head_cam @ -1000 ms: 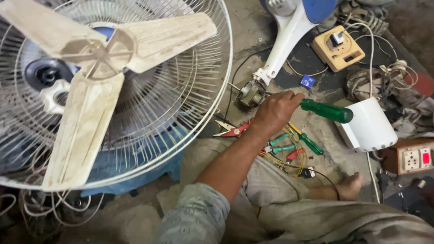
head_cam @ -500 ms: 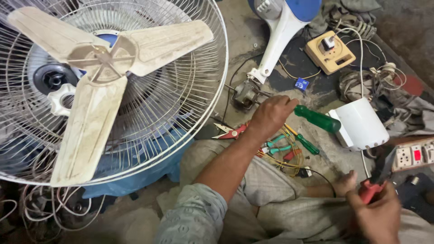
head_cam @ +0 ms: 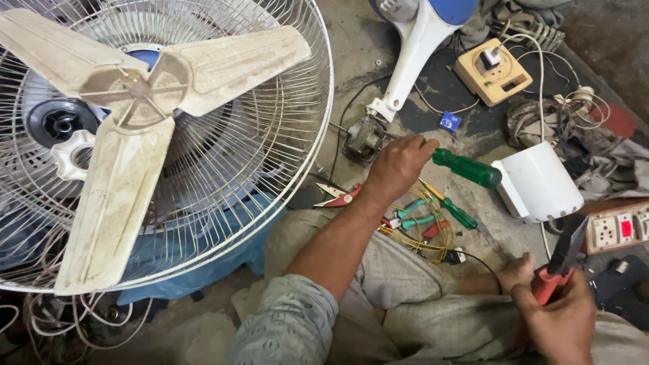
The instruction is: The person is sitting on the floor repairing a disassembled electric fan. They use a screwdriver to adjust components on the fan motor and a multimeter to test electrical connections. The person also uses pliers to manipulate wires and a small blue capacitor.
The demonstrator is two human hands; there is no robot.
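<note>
Down on the floor, the green-handled screwdriver (head_cam: 468,168) lies in the left hand (head_cam: 399,165), fingers closed round its shaft, tip toward a small motor (head_cam: 363,138) at the foot of a white fan stand (head_cam: 412,61). The right hand (head_cam: 564,318) grips red-handled pliers (head_cam: 558,270) at the lower right. Nearby sit a white plastic housing (head_cam: 541,182) and a caged fan (head_cam: 135,142) with cream blades.
</note>
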